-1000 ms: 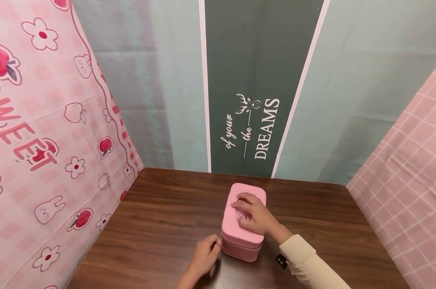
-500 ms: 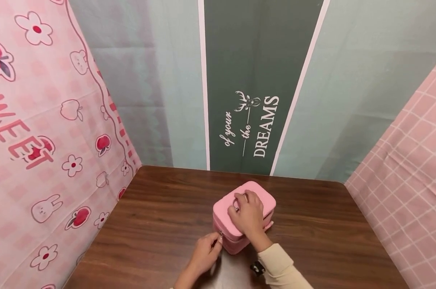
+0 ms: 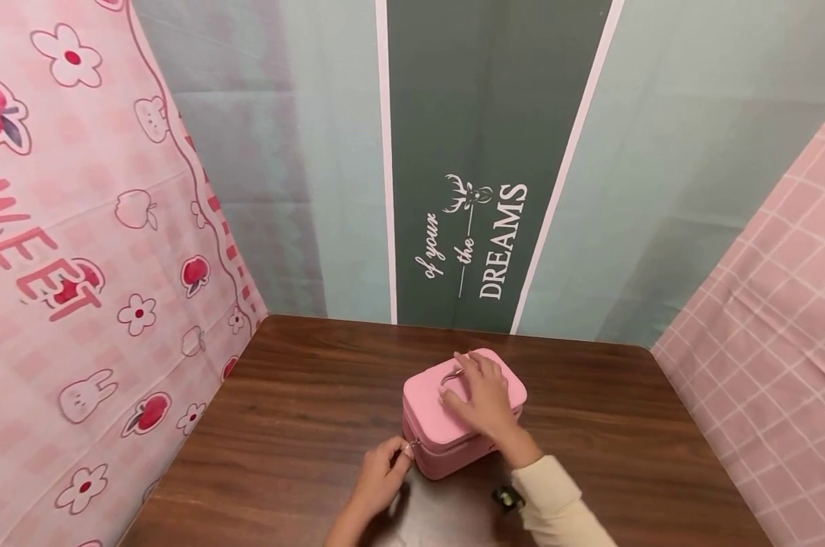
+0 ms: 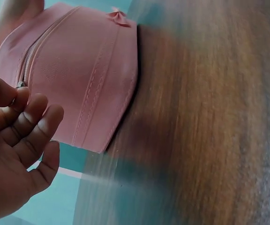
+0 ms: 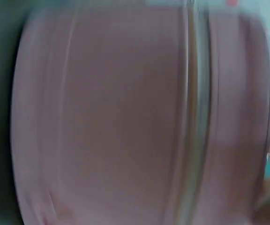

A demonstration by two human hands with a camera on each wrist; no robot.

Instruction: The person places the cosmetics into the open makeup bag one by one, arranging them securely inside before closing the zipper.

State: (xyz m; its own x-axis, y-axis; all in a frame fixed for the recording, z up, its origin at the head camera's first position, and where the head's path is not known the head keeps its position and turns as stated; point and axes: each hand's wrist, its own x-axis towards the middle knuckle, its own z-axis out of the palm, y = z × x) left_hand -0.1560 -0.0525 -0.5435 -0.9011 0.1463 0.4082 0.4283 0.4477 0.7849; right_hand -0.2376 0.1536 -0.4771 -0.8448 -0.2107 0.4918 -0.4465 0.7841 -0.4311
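Observation:
A pink zippered case (image 3: 447, 460) with a handle (image 3: 451, 374) on its lid stands angled on the wooden table. My left hand (image 3: 380, 472) is at its near left corner, thumb and fingertips pinching the zipper pull (image 4: 21, 85); the other fingers curl loosely. In the left wrist view, the zipper line runs up the case from the pull, and a small pink bow (image 4: 119, 17) sits near the case's bottom edge. My right hand (image 3: 484, 399) rests over the lid with its fingers spread beside the handle. The right wrist view is blurred, filled by the case's side (image 5: 121, 112).
The brown wooden table (image 3: 303, 395) reaches back to a green and teal curtain (image 3: 467, 114). Pink printed cloth (image 3: 112, 251) hangs along the left side, and pink checked cloth (image 3: 768, 319) along the right. A small black device (image 3: 507, 499) is at the right cuff.
The case has turned clockwise, from lying nearly front-to-back to slanting toward the far right. My right hand turned with it on the lid. My left hand has kept to the zipper corner, shifting slightly left.

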